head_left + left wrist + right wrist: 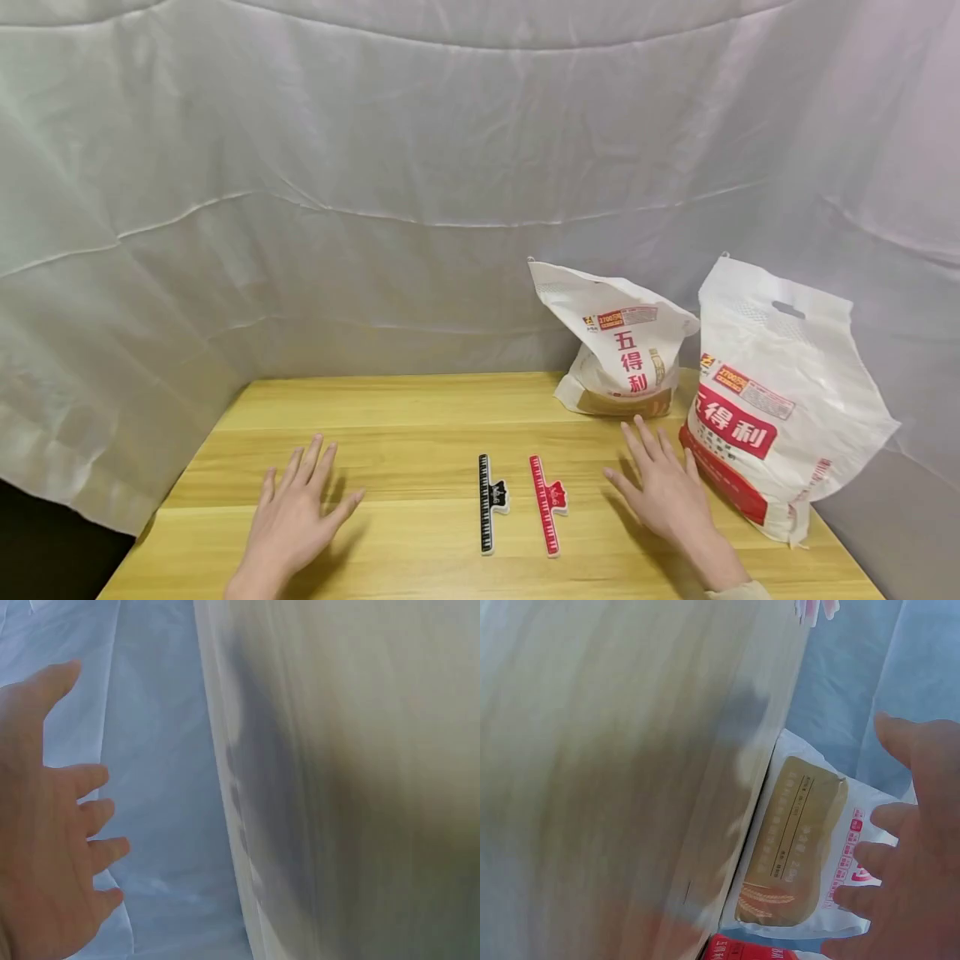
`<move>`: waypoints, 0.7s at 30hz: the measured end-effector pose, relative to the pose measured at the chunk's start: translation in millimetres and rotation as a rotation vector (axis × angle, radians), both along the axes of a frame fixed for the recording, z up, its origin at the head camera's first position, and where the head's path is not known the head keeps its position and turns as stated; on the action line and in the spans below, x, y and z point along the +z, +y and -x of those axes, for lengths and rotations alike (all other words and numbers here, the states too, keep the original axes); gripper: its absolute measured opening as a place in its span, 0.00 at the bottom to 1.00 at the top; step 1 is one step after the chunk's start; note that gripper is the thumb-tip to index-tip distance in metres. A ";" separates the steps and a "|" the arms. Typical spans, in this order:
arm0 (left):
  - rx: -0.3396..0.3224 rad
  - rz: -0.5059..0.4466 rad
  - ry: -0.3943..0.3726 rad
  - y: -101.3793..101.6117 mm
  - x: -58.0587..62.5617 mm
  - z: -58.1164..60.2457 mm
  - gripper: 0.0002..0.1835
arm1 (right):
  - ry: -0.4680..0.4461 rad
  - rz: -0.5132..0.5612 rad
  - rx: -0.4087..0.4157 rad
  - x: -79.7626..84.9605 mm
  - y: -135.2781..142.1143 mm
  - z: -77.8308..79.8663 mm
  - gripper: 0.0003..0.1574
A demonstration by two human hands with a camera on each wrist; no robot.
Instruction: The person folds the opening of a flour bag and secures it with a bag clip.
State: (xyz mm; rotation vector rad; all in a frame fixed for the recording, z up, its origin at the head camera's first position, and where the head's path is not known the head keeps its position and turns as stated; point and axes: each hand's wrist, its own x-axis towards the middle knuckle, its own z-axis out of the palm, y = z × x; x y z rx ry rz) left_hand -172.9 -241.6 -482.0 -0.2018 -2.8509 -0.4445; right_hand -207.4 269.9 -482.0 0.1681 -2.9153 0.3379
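My left hand (292, 517) hovers over the left part of the table, palm down, fingers straight and spread, holding nothing. On the right, my right hand (663, 492) is held the same way, near the two flour bags. Between the hands lie two flat clips with piano-key patterns, a black clip (486, 504) and a red clip (546, 507). A white flour bag with a tan base (630, 358) stands at the back right. Closer to the right edge leans a larger white flour bag with a red base (780, 400). Both wrist views show the fingers apart from any object.
The wooden table (420, 467) reaches back to a grey-white cloth curtain (420, 250), which also hangs along both sides. A dark gap (52, 542) shows beyond the table's left edge. The bags stand close together at the right.
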 end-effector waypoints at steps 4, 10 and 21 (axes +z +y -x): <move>-0.004 -0.025 0.042 4.6 2.1 2.3 0.48 | 0.032 0.024 -0.001 2.2 -0.2 0.2 0.54; -0.002 -0.059 0.116 11.7 2.2 4.7 0.47 | 0.090 0.063 0.007 3.7 0.0 0.9 0.53; -0.029 -0.118 0.275 34.7 7.8 24.5 0.49 | 0.295 0.179 0.039 7.3 -1.4 10.5 0.52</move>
